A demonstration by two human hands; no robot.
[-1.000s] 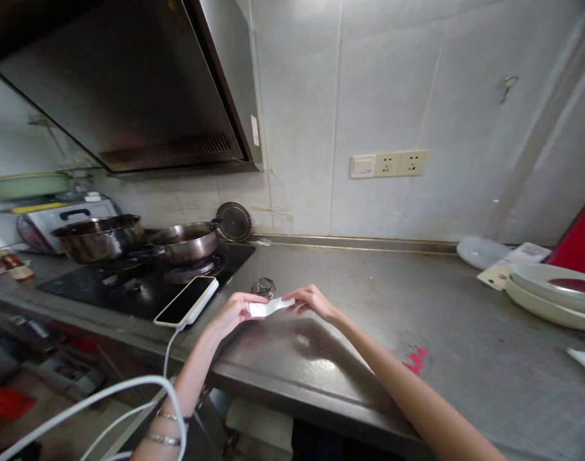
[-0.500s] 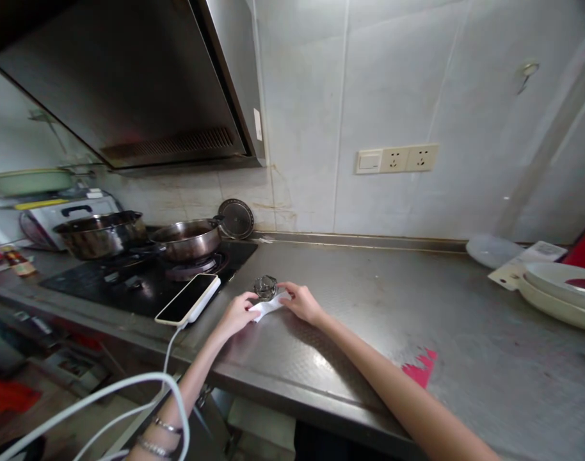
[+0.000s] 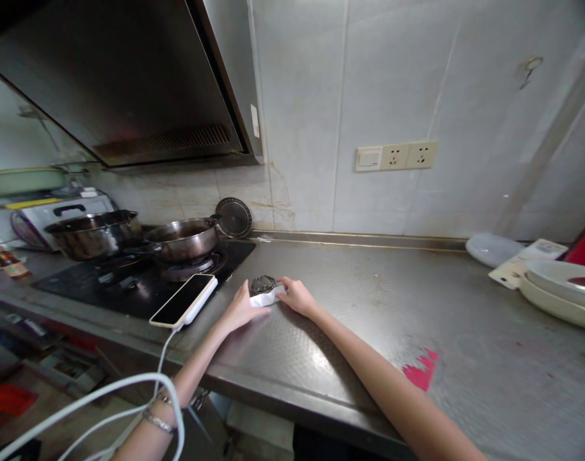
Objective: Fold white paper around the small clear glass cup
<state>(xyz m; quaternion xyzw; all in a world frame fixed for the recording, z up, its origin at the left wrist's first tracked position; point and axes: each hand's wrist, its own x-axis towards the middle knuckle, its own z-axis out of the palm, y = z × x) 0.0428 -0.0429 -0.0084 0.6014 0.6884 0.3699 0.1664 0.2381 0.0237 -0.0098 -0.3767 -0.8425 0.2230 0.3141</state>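
Note:
A small, dark, round item (image 3: 262, 283) with a shiny, wiry-looking surface sits on the steel counter; its exact kind is too small to make out. Along its near side runs a folded strip of white paper (image 3: 266, 298). My left hand (image 3: 242, 308) holds the strip's left end, fingers at the dark item's left and thumb stretched along the front. At the other end, my right hand (image 3: 297, 297) pinches the paper, its fingertips beside the item's right edge.
A phone (image 3: 184, 301) with a white cable lies at the stove's edge. Two steel pots (image 3: 187, 242) stand on the black stove (image 3: 129, 282), a dark round disc (image 3: 233, 218) behind. Bowls (image 3: 561, 301) are at right. A torn red patch (image 3: 421, 370) marks the counter (image 3: 369, 307).
The paper strip has come up closer against the dark item. My left hand has turned, its fingers reaching farther round the item's left side and its thumb extended.

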